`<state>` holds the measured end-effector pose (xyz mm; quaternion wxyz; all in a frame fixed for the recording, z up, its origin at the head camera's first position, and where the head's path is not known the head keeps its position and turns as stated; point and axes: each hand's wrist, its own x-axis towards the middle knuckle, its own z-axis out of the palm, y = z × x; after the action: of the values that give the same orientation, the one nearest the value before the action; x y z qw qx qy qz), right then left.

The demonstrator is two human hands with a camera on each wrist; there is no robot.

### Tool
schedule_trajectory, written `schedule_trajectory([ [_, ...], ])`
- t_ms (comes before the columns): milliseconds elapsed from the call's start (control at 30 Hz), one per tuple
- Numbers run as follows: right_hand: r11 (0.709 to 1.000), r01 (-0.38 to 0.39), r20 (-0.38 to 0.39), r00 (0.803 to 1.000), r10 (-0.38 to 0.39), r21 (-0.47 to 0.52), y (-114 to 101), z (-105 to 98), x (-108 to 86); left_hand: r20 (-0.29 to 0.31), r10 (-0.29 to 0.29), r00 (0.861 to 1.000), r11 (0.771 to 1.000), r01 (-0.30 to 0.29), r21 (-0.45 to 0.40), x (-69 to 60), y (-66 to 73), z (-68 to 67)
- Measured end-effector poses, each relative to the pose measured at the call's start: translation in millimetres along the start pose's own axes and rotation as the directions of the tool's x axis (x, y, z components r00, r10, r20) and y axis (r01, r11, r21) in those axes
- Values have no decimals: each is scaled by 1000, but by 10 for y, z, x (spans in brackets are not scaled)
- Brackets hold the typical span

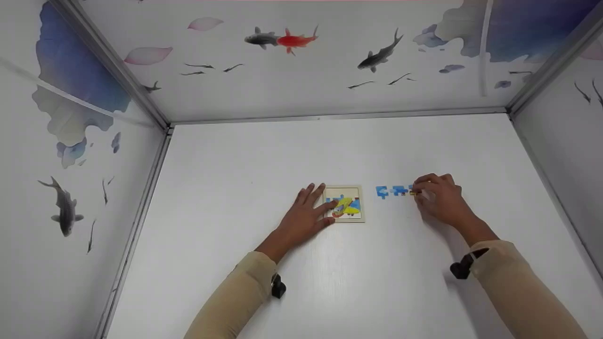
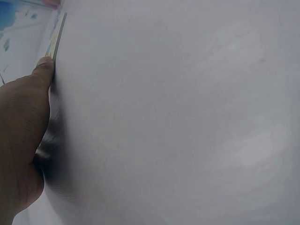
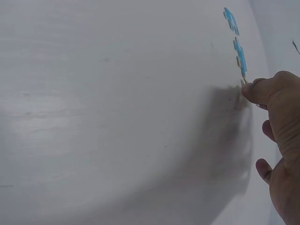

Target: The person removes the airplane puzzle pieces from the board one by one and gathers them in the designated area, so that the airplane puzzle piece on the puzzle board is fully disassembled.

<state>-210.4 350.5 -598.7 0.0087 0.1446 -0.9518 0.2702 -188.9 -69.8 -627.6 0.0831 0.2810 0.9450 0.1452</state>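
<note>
left hand [image 1: 304, 214]: fingers spread on the puzzle tray [image 1: 363, 207]
right hand [image 1: 440, 197]: pinches a piece [image 1: 411, 189]
step: seems like getting a piece
next move: probably needs a gentle lift

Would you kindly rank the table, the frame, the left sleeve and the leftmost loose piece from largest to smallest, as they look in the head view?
1. Table
2. Left sleeve, probably nearer the camera
3. Frame, partly covered by the left hand
4. Leftmost loose piece
</note>
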Motion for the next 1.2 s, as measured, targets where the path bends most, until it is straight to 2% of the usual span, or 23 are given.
schedule_trajectory([
  [600,999,-5,28,1000,6,-37,-10,3,6,2,3,1000,999,-3,-42,1,-28,31],
  [800,999,4,20,1000,-3,-42,-3,13,10,3,-5,1000,999,5,-39,-2,-14,27],
  [1000,997,-18,52,998,23,-81,14,20,20,18,-17,1000,1000,18,-21,7,2,9],
  [1200,997,-27,60,998,31,-73,20,21,16,20,-23,1000,1000,23,-12,13,8,11],
])
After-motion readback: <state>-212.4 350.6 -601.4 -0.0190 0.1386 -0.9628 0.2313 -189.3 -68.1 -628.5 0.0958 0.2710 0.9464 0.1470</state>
